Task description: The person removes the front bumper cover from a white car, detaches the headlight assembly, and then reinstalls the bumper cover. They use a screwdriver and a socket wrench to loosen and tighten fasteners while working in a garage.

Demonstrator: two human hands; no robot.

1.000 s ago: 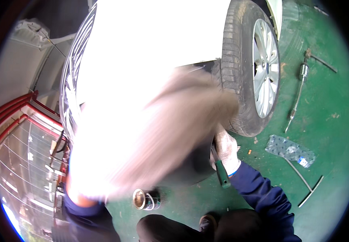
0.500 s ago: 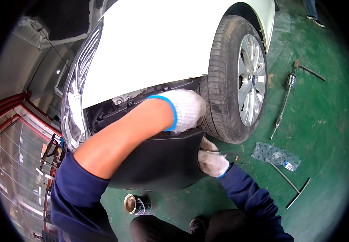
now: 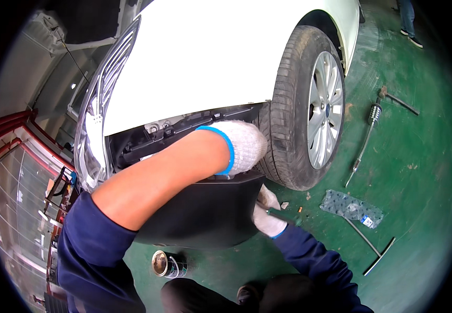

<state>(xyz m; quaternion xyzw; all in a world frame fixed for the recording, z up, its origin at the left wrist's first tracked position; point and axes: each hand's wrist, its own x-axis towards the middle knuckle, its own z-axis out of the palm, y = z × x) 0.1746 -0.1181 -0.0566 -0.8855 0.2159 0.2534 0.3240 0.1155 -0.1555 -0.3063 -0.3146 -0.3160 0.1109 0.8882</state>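
Observation:
Over the top edge of the black bumper panel (image 3: 202,211), my left hand (image 3: 240,147) in a white knit glove with a blue cuff lies close to the tire. Its fingers are hidden from view. Lower down, at the panel's right-hand edge, my gloved right hand (image 3: 269,219) is closed on what looks like a screwdriver (image 3: 284,215), its green handle pointing right. The tool's tip is out of sight. Above the panel, the white fender (image 3: 194,57) leaves a gap where dark brackets (image 3: 168,130) show. A tire with a silver wheel (image 3: 326,109) stands beside my left hand.
On the green floor lie a clear plastic bag (image 3: 352,207), a T-handled bar (image 3: 378,255) and a long metal rod tool (image 3: 364,141). An open can (image 3: 168,264) stands below the panel. Another person's legs (image 3: 407,21) are at the far right.
My right hand has shifted slightly left and down along the panel's edge, and the green handle shows more plainly. The left hand stays near the same spot; the whole view has shifted a little.

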